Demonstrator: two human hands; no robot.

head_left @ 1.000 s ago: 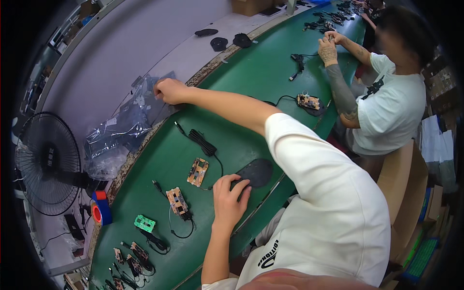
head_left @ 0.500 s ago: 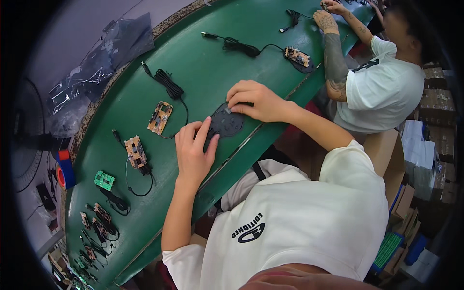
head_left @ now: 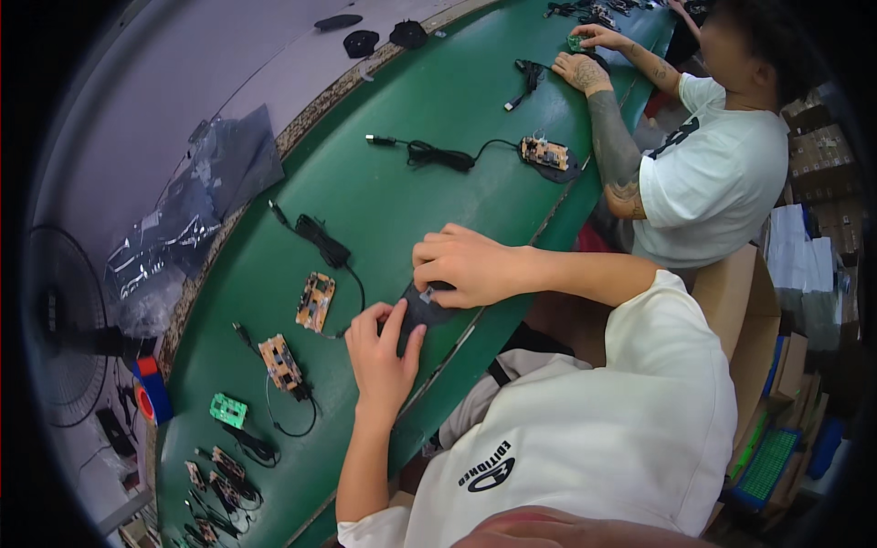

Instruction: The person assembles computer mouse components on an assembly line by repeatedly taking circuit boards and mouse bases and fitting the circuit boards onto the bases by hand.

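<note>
Both hands meet on a dark flat base shell (head_left: 422,309) lying at the near edge of the green desk (head_left: 429,110). The left hand (head_left: 382,352) pinches its 7 o'clock end, fingers curled on the rim. The right hand (head_left: 466,265) closes over its 1 o'clock end, pressing down. The shell looks light, stiff, thin plastic, likely smooth; the rims seem the safest hold. At 9 o'clock lies a circuit board (head_left: 315,301) with a black cable (head_left: 322,239).

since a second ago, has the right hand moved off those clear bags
Yes. The right hand has come back from the clear plastic bags at the belt's far edge and now rests on the black mouse shell by the left hand.
</note>
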